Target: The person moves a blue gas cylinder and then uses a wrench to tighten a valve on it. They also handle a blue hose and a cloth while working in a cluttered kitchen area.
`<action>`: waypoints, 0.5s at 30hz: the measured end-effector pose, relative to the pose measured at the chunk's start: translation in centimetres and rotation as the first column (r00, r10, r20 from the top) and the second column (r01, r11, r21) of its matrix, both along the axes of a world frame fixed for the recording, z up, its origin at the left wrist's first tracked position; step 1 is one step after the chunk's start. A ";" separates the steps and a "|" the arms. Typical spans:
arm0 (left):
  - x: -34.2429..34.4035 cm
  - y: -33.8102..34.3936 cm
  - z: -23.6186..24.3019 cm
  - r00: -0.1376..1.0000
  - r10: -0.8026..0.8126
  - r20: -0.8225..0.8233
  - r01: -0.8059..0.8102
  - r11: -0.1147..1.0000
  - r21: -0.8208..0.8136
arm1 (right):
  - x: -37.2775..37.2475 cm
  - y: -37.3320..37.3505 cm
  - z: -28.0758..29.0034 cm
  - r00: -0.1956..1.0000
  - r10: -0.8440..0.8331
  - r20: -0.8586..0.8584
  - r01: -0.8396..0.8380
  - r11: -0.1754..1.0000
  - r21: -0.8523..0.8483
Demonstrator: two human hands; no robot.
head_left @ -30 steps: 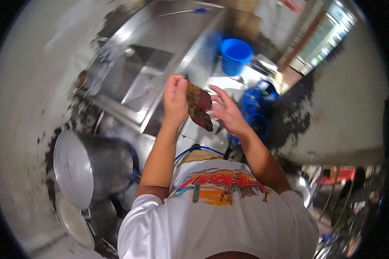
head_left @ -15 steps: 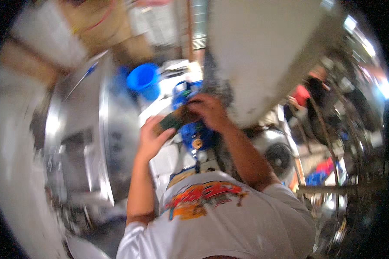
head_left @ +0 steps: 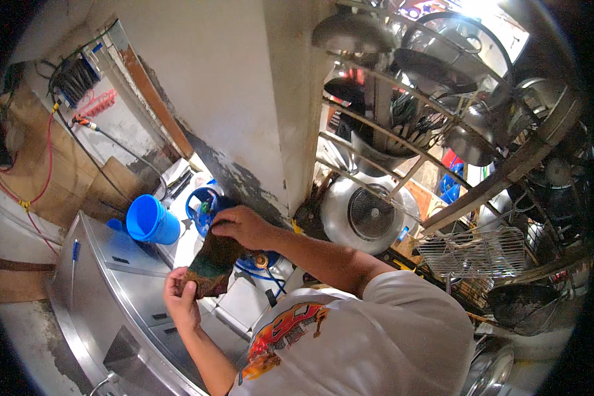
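I see the dark scouring pad (head_left: 211, 265) pinched between both hands — left hand (head_left: 180, 298) low, right hand (head_left: 243, 226) high — fingers closed, long axis running diagonally.

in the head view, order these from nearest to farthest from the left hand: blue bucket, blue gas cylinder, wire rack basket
1. Blue bucket: just above the left hand, toward the person's left.
2. Blue gas cylinder: up and to the right, behind the worn cloth that both hands hold.
3. Wire rack basket: far off on the right.
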State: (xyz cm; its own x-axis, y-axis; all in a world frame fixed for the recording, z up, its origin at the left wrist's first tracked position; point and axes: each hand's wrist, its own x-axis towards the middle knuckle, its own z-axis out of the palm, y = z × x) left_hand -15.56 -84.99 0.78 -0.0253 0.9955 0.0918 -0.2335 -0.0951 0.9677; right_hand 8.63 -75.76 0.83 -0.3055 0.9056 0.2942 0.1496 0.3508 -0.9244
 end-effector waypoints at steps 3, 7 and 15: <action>0.5 0.6 2.1 0.988 -0.048 0.150 0.023 0.986 0.165 | -1.1 0.5 1.1 0.935 -0.040 -0.352 -0.052 0.967 -0.249; 0.7 1.2 -5.1 0.983 -0.130 -0.130 0.097 0.967 -0.234 | -0.7 1.2 -5.9 0.995 0.090 -0.040 -0.099 0.878 -0.469; -0.7 0.5 -4.2 0.982 0.142 0.122 -0.107 0.959 -0.261 | 1.2 -0.8 -4.0 0.971 -0.087 -0.221 -0.049 0.837 -0.545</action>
